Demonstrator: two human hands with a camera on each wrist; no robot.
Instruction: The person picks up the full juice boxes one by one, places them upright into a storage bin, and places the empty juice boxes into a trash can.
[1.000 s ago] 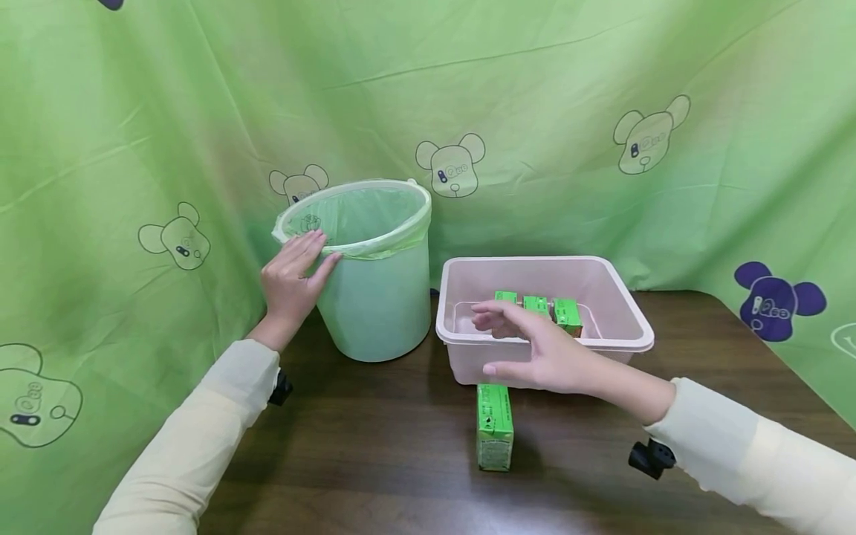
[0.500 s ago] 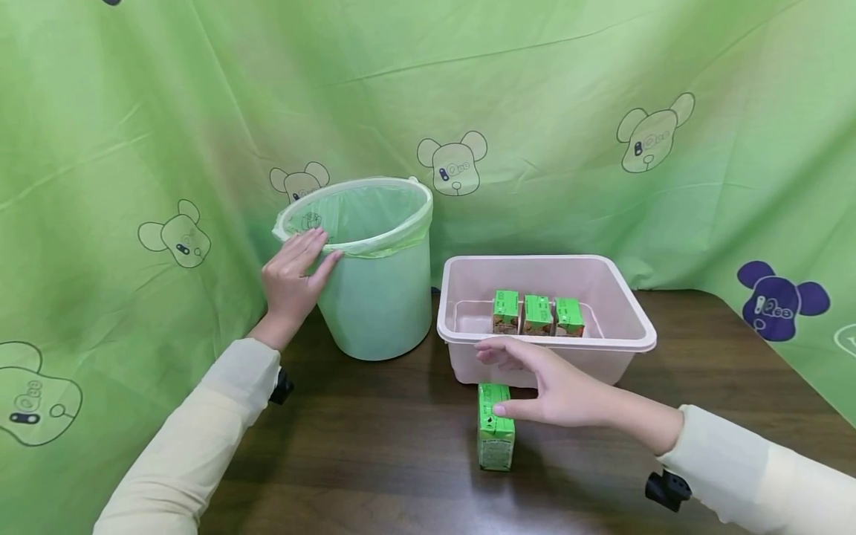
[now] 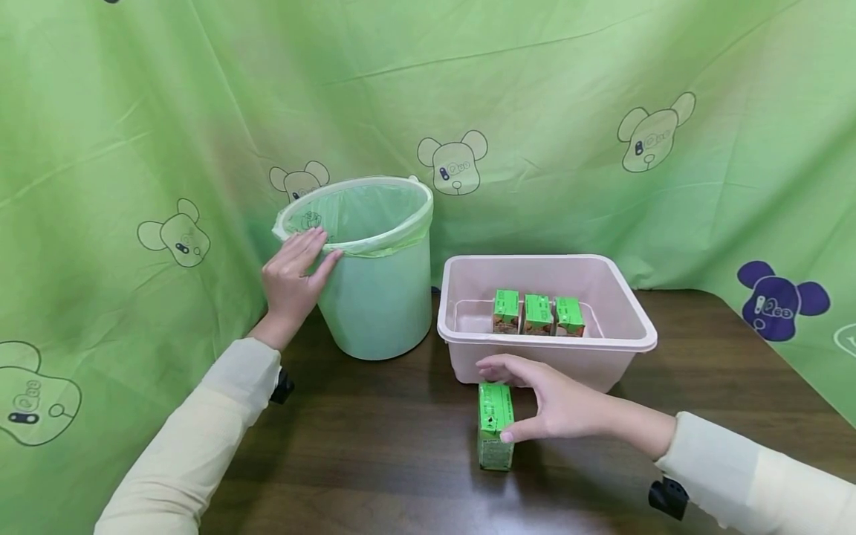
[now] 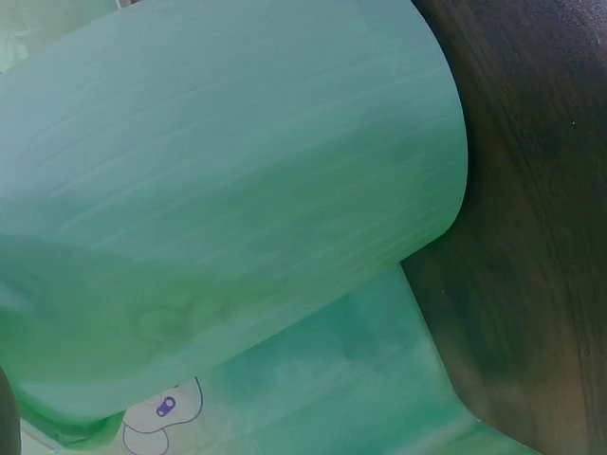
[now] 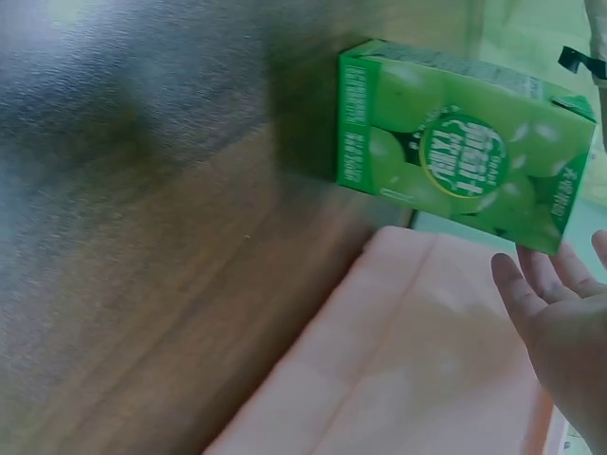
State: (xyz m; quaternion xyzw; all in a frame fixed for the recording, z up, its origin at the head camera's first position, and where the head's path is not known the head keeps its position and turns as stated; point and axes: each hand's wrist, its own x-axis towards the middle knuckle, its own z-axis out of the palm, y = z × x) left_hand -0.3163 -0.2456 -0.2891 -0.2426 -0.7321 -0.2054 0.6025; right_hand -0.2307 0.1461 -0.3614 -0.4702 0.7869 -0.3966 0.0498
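Note:
A green juice box stands upright on the table, with round green fruit printed on its side in the right wrist view. My right hand is at its right, fingers at the far end and thumb by the near end, without a closed grip. In the right wrist view those spread fingers are close to the box's top edge; contact is hard to tell. My left hand rests on the rim of a pale green bin, fingers extended over the edge. The bin's outer wall fills most of the left wrist view.
Right of the bin is a pale pink plastic tub holding three small green-topped boxes. A thin green liner bag folds over the bin's rim. Behind the brown table hangs a green printed curtain.
My right hand has come down and towards me from above the tub's front edge to the standing juice box. My left hand stays at the bin rim.

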